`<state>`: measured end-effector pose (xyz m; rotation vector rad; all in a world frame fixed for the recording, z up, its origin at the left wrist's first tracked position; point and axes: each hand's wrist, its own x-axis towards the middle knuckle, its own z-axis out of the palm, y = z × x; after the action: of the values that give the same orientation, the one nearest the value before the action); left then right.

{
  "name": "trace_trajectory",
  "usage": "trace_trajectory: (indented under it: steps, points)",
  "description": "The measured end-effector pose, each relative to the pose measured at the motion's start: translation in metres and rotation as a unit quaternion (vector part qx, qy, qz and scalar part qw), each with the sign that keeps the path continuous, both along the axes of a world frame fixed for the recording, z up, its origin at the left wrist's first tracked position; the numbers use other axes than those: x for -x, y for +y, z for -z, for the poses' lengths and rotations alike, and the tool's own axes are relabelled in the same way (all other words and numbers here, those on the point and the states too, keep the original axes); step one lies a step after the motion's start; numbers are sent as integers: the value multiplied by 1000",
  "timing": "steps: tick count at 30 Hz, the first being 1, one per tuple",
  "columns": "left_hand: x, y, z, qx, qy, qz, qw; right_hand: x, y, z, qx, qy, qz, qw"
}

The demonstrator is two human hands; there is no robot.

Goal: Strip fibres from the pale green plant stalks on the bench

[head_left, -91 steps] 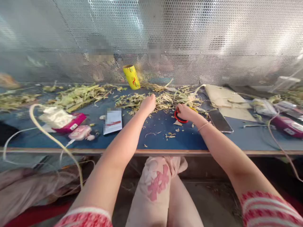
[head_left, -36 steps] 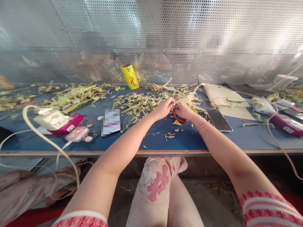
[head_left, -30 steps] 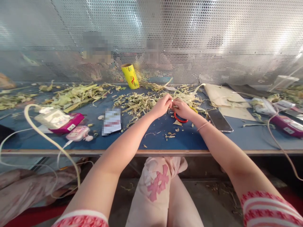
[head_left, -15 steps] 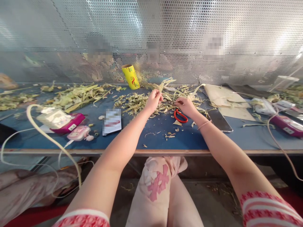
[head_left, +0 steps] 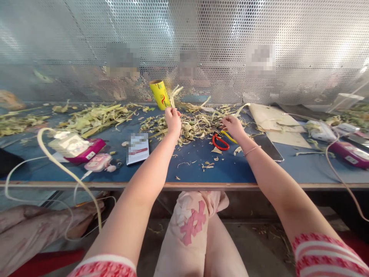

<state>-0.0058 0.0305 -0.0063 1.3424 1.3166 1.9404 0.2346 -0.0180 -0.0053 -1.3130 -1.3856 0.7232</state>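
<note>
Fingers, left hand (head_left: 173,120): pinched on a pale leaf strip (head_left: 173,95), which points up at the upper centre of the frame.
Fingers, right hand (head_left: 233,126): drawn close together, right of centre; I cannot tell whether they hold anything.
Leaf heap (head_left: 198,125): dry shreds, mid-frame, between my hands.
Red and yellow handles (head_left: 221,148): just below my right hand.
Yellow tube (head_left: 159,94): tilted, left of the strip.

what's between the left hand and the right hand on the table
In the head view, a loose heap of dry plant strips spreads between the left hand and the right hand; the red handle lies nearer the front.
</note>
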Motion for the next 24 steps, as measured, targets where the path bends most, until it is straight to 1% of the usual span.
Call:
trace_trajectory:
  steps: [3,5,7,11,15,18,24]
  points:
    - [6,0,-2,14,-74,-59,995,1,-3,-4,7,88,-14,996]
    - [7,-1,-5,17,-97,-64,993,2,-6,-5,8,120,-31,992]
    - [7,-2,-8,15,-101,-64,993,3,-9,-6,5,135,-49,990]
    - [9,-2,-7,27,-76,-65,995,4,-11,-7,-26,136,-63,988]
    - [14,1,-3,55,-48,-73,995,3,-10,-10,-59,115,-32,991]
    - [16,2,-3,55,-55,-61,995,3,-9,-10,-63,112,-27,991]
    - [14,1,-6,61,-62,-47,995,5,-9,-8,-50,109,-43,992]
